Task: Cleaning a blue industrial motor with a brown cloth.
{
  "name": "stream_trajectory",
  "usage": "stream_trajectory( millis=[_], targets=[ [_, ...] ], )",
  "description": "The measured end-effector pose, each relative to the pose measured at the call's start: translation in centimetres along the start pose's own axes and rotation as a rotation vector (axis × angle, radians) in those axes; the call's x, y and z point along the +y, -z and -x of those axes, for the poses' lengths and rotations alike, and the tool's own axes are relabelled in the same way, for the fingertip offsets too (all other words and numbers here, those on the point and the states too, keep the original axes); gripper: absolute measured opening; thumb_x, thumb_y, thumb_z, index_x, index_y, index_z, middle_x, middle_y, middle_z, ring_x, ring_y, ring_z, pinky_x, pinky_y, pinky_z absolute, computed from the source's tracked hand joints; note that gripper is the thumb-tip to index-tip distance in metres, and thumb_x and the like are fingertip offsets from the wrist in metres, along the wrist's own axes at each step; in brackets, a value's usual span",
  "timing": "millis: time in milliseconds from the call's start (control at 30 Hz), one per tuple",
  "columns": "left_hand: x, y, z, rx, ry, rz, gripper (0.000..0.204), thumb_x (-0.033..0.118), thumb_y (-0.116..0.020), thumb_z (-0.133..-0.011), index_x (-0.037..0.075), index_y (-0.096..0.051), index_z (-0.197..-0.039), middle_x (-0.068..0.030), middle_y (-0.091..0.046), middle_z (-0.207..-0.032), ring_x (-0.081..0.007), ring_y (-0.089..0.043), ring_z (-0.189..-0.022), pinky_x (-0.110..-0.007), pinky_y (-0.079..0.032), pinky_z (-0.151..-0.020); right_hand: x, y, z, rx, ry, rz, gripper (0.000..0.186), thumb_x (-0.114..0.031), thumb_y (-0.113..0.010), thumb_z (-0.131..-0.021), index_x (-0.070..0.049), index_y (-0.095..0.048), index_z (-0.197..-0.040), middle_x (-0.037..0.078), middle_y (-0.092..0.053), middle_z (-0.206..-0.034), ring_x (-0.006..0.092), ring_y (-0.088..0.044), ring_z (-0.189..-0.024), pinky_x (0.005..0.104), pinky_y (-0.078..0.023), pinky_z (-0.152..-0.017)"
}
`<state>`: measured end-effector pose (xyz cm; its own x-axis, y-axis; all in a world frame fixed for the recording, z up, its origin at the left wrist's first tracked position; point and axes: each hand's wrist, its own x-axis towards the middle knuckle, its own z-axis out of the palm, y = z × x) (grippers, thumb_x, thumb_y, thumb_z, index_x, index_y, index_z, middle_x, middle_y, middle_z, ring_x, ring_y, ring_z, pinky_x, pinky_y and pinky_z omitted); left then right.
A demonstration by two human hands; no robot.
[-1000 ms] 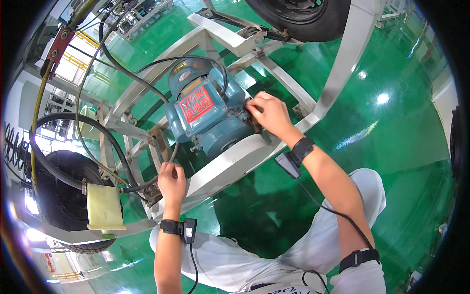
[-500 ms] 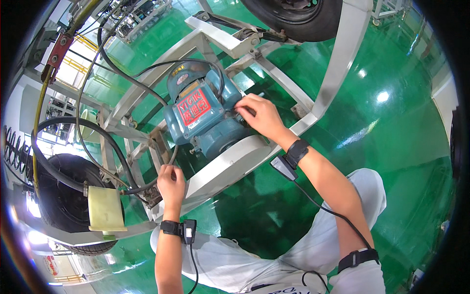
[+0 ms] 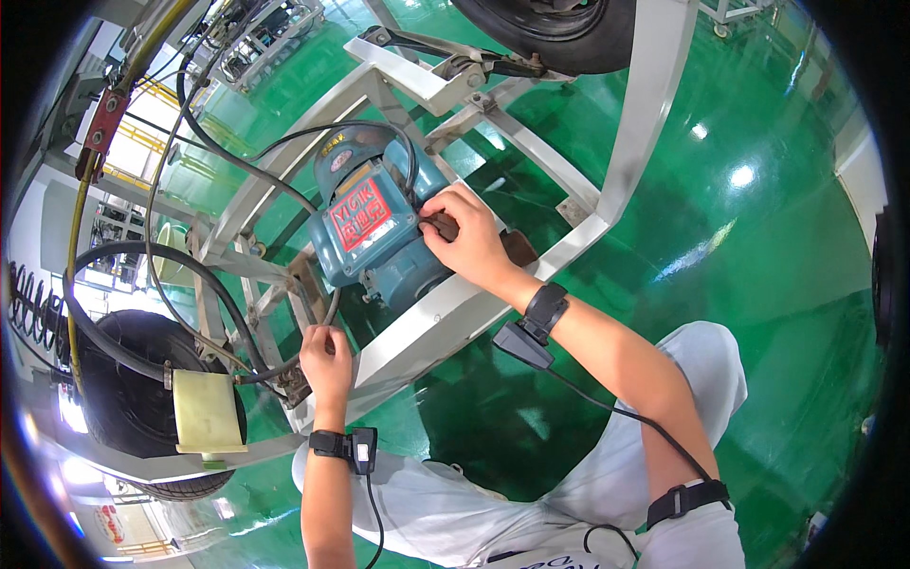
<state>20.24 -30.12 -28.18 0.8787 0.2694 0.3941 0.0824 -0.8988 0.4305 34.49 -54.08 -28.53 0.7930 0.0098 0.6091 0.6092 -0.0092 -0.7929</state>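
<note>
A blue-green electric motor (image 3: pixel 379 218) with a red label plate sits inside a light grey metal frame (image 3: pixel 427 318). My right hand (image 3: pixel 464 237) is at the motor's right side, thumb and fingers bent round a small dark part by the terminal box; what it is I cannot make out. Lower left, my left hand (image 3: pixel 326 365) is closed at the frame's near left corner. A thin grey cable (image 3: pixel 332 308) comes down from the motor toward its fingers, and a black hose (image 3: pixel 270 375) ends beside it. What the left fingers hold is hidden.
To the left stand a black tyre (image 3: pixel 123 379), a pale yellow reservoir (image 3: pixel 204 412) and a coil spring (image 3: pixel 33 308). Another tyre (image 3: pixel 569 33) is at the top. Loose cables loop above the motor. The floor (image 3: pixel 749 284) is glossy green.
My right hand has shifted left along the motor's side, its fingers now more curled. My left hand stays at the frame corner. The view has shifted slightly.
</note>
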Motion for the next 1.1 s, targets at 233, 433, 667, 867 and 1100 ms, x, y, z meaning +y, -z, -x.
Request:
stream_trajectory(
  millis=[233, 433, 667, 867, 1100],
  targets=[
    [0.1, 0.1, 0.0, -0.007, -0.019, -0.002, 0.015, 0.007, -0.055, -0.084, -0.004, -0.06, -0.076, -0.0129, -0.055, -0.072, -0.0249, -0.054, -0.058, -0.033, -0.043, -0.056, 0.6, 0.6, -0.1, -0.058, -0.006, 0.058, 0.009, -0.003, -0.066, -0.077, -0.002, -0.06, -0.084, 0.007, -0.054, -0.084, 0.0249, -0.059, -0.076, 0.0333, -0.048, -0.065],
    [0.0, -0.1, 0.1, 0.011, -0.039, 0.003, 0.017, 0.007, -0.054, -0.086, -0.004, -0.059, -0.074, -0.0121, -0.053, -0.071, -0.0217, -0.053, -0.058, -0.031, -0.041, -0.055, 0.7, 0.1, -0.7, 0.017, 0.065, 0.167, 0.007, -0.006, -0.068, -0.076, -0.002, -0.064, -0.08, 0.007, -0.057, -0.084, 0.0264, -0.058, -0.079, 0.036, -0.049, -0.068],
    [0.3, 0.0, 0.0, 0.01, -0.047, 0.02, 0.016, 0.006, -0.054, -0.085, -0.005, -0.057, -0.075, -0.013, -0.052, -0.071, -0.0219, -0.054, -0.057, -0.032, -0.041, -0.054, 0.4, 3.2, -0.9, -0.268, 0.217, 0.329, 0.007, -0.005, -0.062, -0.079, -0.004, -0.066, -0.084, 0.007, -0.058, -0.085, 0.0269, -0.058, -0.083, 0.0366, -0.049, -0.07],
    [0.2, 0.1, 0.1, -0.008, -0.037, 0.02, 0.015, 0.006, -0.055, -0.085, -0.005, -0.057, -0.074, -0.0135, -0.052, -0.071, -0.0242, -0.053, -0.056, -0.032, -0.041, -0.054, 0.3, 3.6, -0.1, -0.258, 0.167, 0.264, 0.008, 0.0, -0.063, -0.079, -0.002, -0.063, -0.086, 0.009, -0.059, -0.086, 0.0262, -0.058, -0.084, 0.034, -0.048, -0.072],
    [0.8, 0.0, 0.0, -0.009, -0.027, 0.058, 0.013, 0.007, -0.056, -0.083, -0.003, -0.058, -0.075, -0.0128, -0.055, -0.074, -0.0266, -0.056, -0.059, -0.035, -0.044, -0.057, 0.9, 3.6, -0.8, -0.31, 0.285, 0.383, 0.009, -0.005, -0.062, -0.081, -0.001, -0.061, -0.089, 0.011, -0.06, -0.088, 0.0307, -0.056, -0.084, 0.0377, -0.047, -0.075]
  ],
)
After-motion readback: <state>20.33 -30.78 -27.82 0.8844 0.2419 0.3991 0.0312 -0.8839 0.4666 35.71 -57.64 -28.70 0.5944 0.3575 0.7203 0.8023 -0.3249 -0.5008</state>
